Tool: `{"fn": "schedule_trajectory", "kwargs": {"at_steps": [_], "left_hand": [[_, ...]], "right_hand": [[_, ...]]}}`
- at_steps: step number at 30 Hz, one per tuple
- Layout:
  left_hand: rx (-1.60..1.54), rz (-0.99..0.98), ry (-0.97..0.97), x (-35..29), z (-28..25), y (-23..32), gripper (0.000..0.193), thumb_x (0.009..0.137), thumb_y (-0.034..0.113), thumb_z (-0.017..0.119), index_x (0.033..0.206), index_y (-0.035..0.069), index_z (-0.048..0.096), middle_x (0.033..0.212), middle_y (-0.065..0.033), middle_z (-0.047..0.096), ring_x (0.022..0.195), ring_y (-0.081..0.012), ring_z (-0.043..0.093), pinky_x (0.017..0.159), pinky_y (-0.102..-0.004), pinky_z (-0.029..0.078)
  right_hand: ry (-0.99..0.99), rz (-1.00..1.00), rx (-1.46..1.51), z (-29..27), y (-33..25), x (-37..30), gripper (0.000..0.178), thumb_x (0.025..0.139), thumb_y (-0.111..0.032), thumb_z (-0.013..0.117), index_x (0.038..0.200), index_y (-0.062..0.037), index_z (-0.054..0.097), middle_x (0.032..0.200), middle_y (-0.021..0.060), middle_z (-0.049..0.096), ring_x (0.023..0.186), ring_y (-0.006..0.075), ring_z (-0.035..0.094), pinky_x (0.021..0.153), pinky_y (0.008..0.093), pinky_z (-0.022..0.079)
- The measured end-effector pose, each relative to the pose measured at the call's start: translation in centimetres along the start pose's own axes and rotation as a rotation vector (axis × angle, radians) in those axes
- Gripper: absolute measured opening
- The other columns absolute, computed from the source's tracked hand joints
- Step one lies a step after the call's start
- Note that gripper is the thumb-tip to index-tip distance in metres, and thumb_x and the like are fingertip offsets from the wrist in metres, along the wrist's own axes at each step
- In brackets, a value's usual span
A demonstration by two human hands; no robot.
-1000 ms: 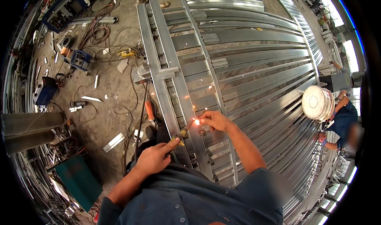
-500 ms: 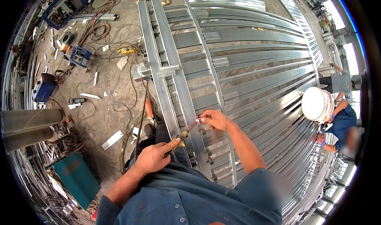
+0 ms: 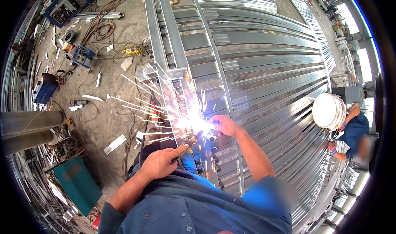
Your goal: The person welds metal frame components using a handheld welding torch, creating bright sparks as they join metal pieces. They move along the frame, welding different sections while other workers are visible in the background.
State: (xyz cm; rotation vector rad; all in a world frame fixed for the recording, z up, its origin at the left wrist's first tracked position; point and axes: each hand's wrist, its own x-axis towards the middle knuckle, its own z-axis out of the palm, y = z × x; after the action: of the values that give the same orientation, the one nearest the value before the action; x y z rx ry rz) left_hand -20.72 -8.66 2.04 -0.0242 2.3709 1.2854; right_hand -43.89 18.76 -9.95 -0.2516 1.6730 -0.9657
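My left hand (image 3: 161, 163) is wrapped round a welding torch (image 3: 189, 144) with a worn yellow-taped handle. A blinding white arc burns at the torch's tip, and sparks spray mostly leftward. The arc lies on a long flat steel bar (image 3: 173, 40) of the metal frame, and its glare hides the joint. Beside the glare, my right hand (image 3: 225, 126) has its fingers drawn together at the bar's edge. What they pinch cannot be made out. A short metal piece (image 3: 176, 72) lies across two bars beyond the arc.
Long galvanized frame sections (image 3: 272, 60) spread to the right. Cables (image 3: 97, 31), scrap strips (image 3: 115, 144) and a blue wire feeder (image 3: 83, 57) lie on the floor at left. An orange tool stands behind the sparks. At far right, a person in blue (image 3: 354, 128) is by a white bucket (image 3: 326, 111).
A bright arc and a spray of sparks have appeared at the torch tip. Both hands have barely moved. The small bit seen at my right fingertips is now lost in glare.
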Motion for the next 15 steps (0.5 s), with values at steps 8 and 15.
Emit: {"fn": "schedule_trajectory", "kwargs": {"at_steps": [8, 15], "left_hand": [[0.058, -0.019, -0.011, 0.0, -0.4, 0.4, 0.073, 0.087, 0.013, 0.062, 0.155, 0.034, 0.046, 0.101, -0.0116, 0.069, 0.089, -0.0368, 0.07, 0.078, -0.0476, 0.057], [0.225, -0.003, -0.006, 0.0, -0.2, 0.9, 0.074, 0.086, 0.014, 0.062, 0.154, 0.039, 0.046, 0.105, -0.014, 0.069, 0.078, -0.0375, 0.071, 0.068, -0.047, 0.061]], "right_hand": [[0.028, -0.102, 0.008, -0.7, 4.3, 1.9, 0.023, 0.098, -0.011, 0.067, 0.121, -0.0058, 0.069, 0.092, 0.0021, 0.072, 0.067, 0.0088, 0.063, 0.057, 0.0251, 0.051], [-0.017, 0.018, 0.057, -0.6, 2.0, 1.1, 0.023, 0.098, -0.014, 0.065, 0.119, -0.0068, 0.07, 0.095, 0.0031, 0.073, 0.072, 0.0092, 0.063, 0.063, 0.0294, 0.051]]}}
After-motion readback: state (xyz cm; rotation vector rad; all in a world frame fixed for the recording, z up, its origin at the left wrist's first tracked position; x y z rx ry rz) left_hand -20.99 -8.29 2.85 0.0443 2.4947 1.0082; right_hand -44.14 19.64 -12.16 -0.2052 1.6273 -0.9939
